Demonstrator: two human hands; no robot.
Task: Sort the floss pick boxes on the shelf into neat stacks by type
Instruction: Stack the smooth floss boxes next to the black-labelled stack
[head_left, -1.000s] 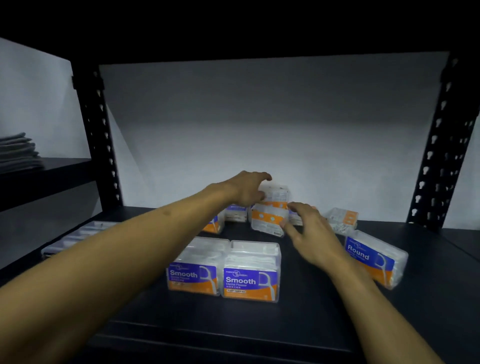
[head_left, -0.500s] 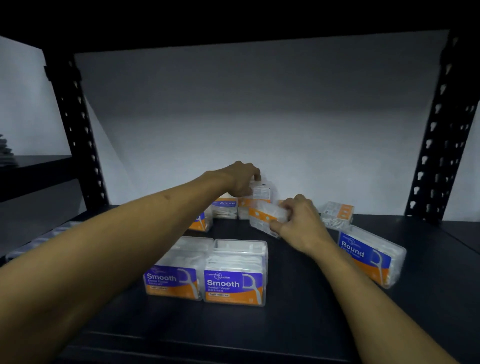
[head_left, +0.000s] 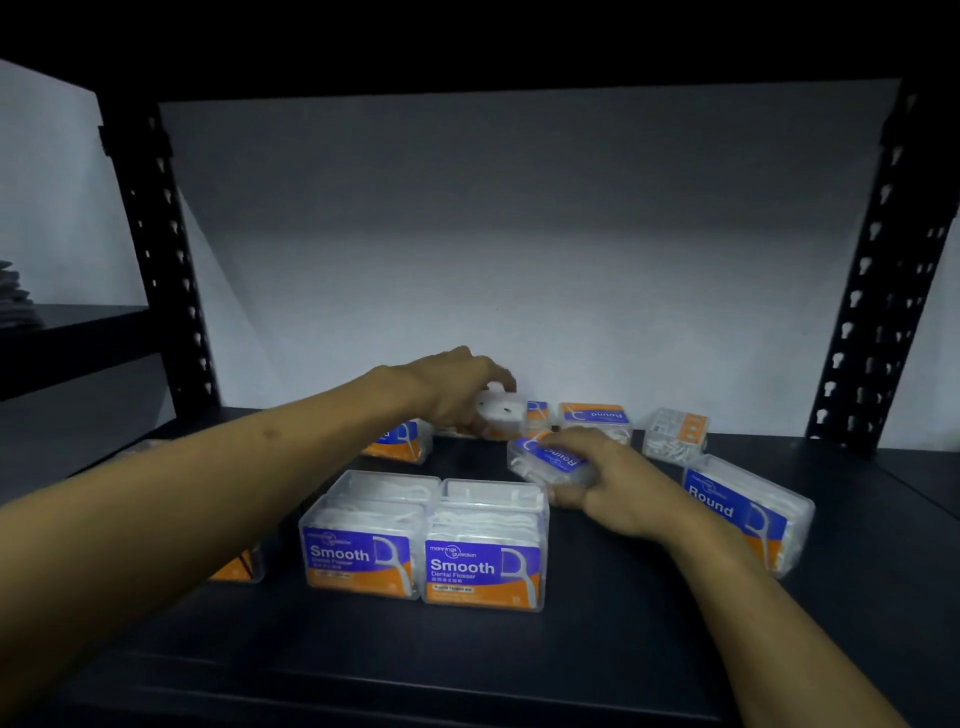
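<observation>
Floss pick boxes lie scattered over the dark shelf (head_left: 623, 649), and the two hands are working among the ones at the back. The right hand (head_left: 613, 483) has its fingers (head_left: 563, 451) curled over a small Round box (head_left: 545, 460), holding it tipped just above the shelf behind the front pair, probably so the label can be read before it goes with its own kind. The left hand (head_left: 452, 395) reaches further back and grips a white-topped box (head_left: 501, 413) from above, its fingers wrapped round it. Two Smooth boxes (head_left: 423, 545) stand side by side and touching at the front, already looking like the start of one group. A bigger Round box (head_left: 748, 512) lies tilted at the right, well apart from them; another Round box (head_left: 595, 418) and a clear small box (head_left: 675, 434) sit against the back wall. Compared with half a second ago, the right hand has drawn its box forward and turned it so the blue label faces up, while the left has shifted its grip onto the box behind.
</observation>
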